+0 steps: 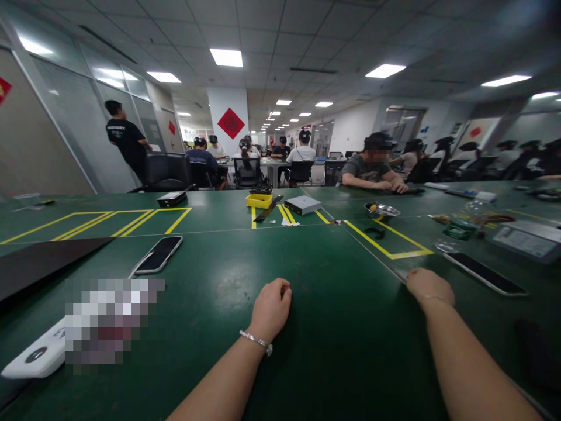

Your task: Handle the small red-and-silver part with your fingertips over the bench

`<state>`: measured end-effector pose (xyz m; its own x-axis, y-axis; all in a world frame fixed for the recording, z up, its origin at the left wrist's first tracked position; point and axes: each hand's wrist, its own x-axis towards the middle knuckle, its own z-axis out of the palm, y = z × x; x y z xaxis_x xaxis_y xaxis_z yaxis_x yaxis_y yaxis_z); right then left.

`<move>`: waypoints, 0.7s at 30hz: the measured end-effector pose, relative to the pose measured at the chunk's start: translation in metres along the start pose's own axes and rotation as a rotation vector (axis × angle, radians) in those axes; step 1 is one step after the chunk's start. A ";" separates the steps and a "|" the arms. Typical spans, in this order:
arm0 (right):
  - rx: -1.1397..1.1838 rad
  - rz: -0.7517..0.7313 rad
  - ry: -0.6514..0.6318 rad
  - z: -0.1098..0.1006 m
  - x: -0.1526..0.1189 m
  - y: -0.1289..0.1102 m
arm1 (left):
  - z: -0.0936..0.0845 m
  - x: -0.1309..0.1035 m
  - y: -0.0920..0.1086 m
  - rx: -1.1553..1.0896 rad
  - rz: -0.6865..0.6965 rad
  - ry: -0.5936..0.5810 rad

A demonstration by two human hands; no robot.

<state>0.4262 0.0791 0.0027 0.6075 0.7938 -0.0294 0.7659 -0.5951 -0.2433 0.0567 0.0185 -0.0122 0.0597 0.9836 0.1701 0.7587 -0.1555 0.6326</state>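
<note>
My left hand [270, 307], with a silver bracelet [256, 342] at the wrist, rests on the green table [350, 351] in a loose fist. Nothing shows in its curled fingers. To the right, my right hand [430, 286] is also closed, knuckles on the tabletop beside a thin seam line. Its fingertips are tucked under, and no held thing shows. A phone with a black screen [484, 273] lies just right of my right hand. Further left of my left hand lies another phone [158, 255] with a white cable at its side.
A white device [37, 354] lies at the near left by a dark board [44, 263]. Across the table are a yellow bin [259, 201], grey box [302, 204], metal bowl [385, 210] and plastic bottle [475, 213]. A person [372, 166] sits opposite.
</note>
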 end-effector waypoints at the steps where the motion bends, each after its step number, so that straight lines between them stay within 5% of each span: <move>1: 0.000 0.029 -0.005 0.002 0.002 0.004 | 0.000 0.000 0.000 0.003 -0.003 -0.003; 7: 0.016 0.118 0.097 0.004 -0.006 0.001 | -0.002 0.000 0.002 -0.028 -0.005 -0.016; 12: 0.041 -0.336 0.333 0.005 -0.040 -0.054 | 0.000 0.000 0.000 -0.048 -0.003 -0.006; 16: 0.135 -0.813 0.130 0.023 -0.100 -0.116 | 0.003 0.002 -0.005 -0.084 0.010 0.003; 21: 0.058 -1.061 -0.193 0.054 -0.176 -0.148 | 0.006 0.005 -0.006 -0.121 0.062 0.001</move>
<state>0.1945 0.0337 -0.0085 -0.4079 0.9102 0.0726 0.8677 0.4111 -0.2795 0.0563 0.0245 -0.0194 0.1028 0.9717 0.2125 0.6696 -0.2256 0.7077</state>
